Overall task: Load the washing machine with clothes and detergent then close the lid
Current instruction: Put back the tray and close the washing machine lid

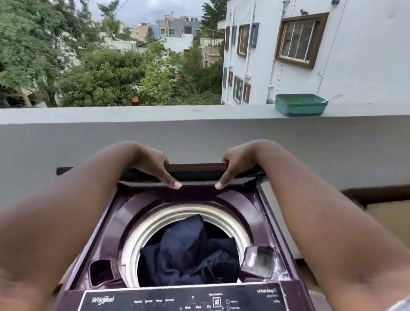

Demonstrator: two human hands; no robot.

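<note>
Both hands grasp the folded lid (196, 170) at the far edge of the maroon top-loading washing machine (269, 276): the left hand (154, 163) has its grip curled over the lid's top edge with fingertips on its near face, and the right hand (234, 165) does likewise just to the right. Dark navy clothes (193, 253) lie heaped inside the open drum, ringed by a white rim (136, 235), with the control panel (186, 309) nearest. Beyond the machine runs a grey parapet wall (44, 139), carrying a green tub (299, 104) at far right.
</note>
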